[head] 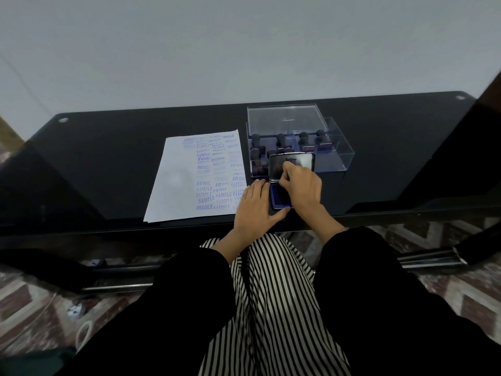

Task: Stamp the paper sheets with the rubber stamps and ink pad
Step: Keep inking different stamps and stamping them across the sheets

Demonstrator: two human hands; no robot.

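- Two hands are tending the ink pad (279, 198): the left hand (253, 204) is lying flat, fingers straight, bracing its base, while the right hand (301, 189) is pinching the raised lid (292, 164).
- Probably a light, stiff case; its edges are offering the cleanest hold.
- Paper sheets (179, 180) are lying just left of the left hand.

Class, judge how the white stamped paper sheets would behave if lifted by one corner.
Probably floppy: the white stamped paper sheets look thin and lie flat. Likely to slide easily on the glossy black table.
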